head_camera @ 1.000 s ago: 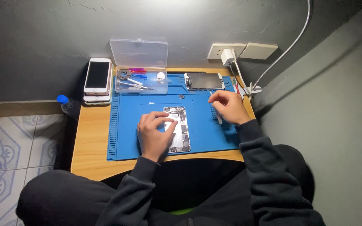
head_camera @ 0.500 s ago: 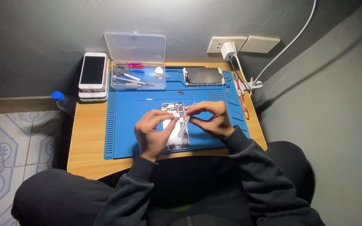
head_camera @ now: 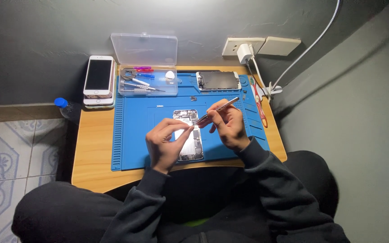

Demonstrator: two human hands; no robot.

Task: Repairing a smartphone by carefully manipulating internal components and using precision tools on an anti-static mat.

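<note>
Since half a second ago, the right hand [head_camera: 228,128] has tilted a slim metal tool, probably tweezers [head_camera: 217,109], so its tip meets the upper edge of the opened phone [head_camera: 189,135]; a second ago that hand rested empty-looking on the mat's right side.

Head view, looking down: the opened phone lies face down in the middle of a blue, ridged silicone work mat [head_camera: 133,130], its silver and black insides showing. The left hand [head_camera: 164,145] curls over the phone's left edge, fingertips pressing it. The right hand pinches the tweezers between thumb and fingers, just above the phone's top right corner.

The mat covers most of a small, pale wooden table [head_camera: 93,153] set against a dark grey wall. At the mat's far edge sits a clear plastic box [head_camera: 147,81], lid propped open, holding screwdrivers and picks. Beside it lies a detached phone screen [head_camera: 218,81], glossy black. Left of the box, a stack of phones [head_camera: 98,81] rests on bare wood. A white charger [head_camera: 246,52] sits in a wall socket, cable trailing down. A blue-capped bottle [head_camera: 64,105] stands off the table's left edge. Dark sleeves fill the foreground.
</note>
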